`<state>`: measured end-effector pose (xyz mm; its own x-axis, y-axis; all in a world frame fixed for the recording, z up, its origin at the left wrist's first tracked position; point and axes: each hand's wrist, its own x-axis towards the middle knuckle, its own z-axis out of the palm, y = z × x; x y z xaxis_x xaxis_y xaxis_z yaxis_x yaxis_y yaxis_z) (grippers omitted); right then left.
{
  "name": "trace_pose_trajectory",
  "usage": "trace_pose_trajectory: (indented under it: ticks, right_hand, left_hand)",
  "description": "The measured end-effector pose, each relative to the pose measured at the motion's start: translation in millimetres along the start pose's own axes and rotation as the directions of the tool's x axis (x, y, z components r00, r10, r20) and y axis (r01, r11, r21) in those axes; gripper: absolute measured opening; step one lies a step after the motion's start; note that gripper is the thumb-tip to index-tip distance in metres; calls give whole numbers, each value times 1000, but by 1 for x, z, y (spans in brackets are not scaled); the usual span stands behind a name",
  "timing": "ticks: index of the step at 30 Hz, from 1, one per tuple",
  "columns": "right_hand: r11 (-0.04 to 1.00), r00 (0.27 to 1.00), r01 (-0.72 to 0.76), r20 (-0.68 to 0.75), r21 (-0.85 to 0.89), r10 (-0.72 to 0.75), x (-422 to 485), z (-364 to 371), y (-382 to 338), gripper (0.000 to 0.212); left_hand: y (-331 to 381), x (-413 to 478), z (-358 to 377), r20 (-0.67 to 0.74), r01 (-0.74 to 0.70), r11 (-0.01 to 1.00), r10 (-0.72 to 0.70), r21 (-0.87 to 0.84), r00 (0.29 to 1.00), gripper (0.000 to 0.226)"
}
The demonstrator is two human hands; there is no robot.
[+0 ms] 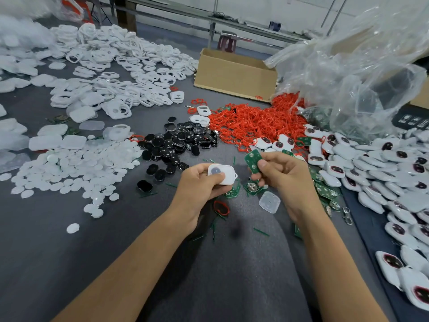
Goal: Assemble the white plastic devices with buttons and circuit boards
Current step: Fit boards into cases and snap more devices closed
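bare grey mat (69,263) near, parts heaps (76,163) crowding beyond

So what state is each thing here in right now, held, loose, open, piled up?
Left hand: closed around a white shell.
White shell: held, round dark window facing up.
Right hand: pinching a green circuit board.
Green circuit board: held above the table.
Cardboard box: open.
Plastic bag: open, crumpled.
Red rings: loose heap.
Black buttons: loose pile.
Clear cover: lying alone on the table.

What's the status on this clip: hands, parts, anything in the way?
Left hand holds white shell. Right hand pinches green circuit board, not yet seated. Loose boards and clear cover lie below; nothing blocking.
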<state>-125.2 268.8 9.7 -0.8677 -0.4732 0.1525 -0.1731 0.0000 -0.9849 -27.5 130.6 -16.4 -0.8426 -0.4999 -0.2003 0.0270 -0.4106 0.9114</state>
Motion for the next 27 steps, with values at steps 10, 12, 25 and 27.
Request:
trace_pose_trajectory:
  ticks: [10, 12, 25, 27]
  right_hand:
    - [997, 997, 79, 11, -25, -79, -5, 17, -3, 23]
    - [997, 997, 74, 2, -19, -74, -4, 16, -2, 30]
    - [992, 999, 41, -25, -117, -44, -4, 13, 0, 43]
    - [993, 999, 47, -19, -109, -50, -4, 13, -1, 43]
  left_hand:
    - [1, -1, 1, 41, 5, 1000, -6, 31, 999, 25]
    - [1, -1, 1, 39, 5, 1000, -6, 27, 999, 27]
    - [1, -3, 1, 48, -10, 1000, 9, 20, 999, 25]
    - [1, -3, 1, 51, -10, 1000, 9, 24, 999, 25]
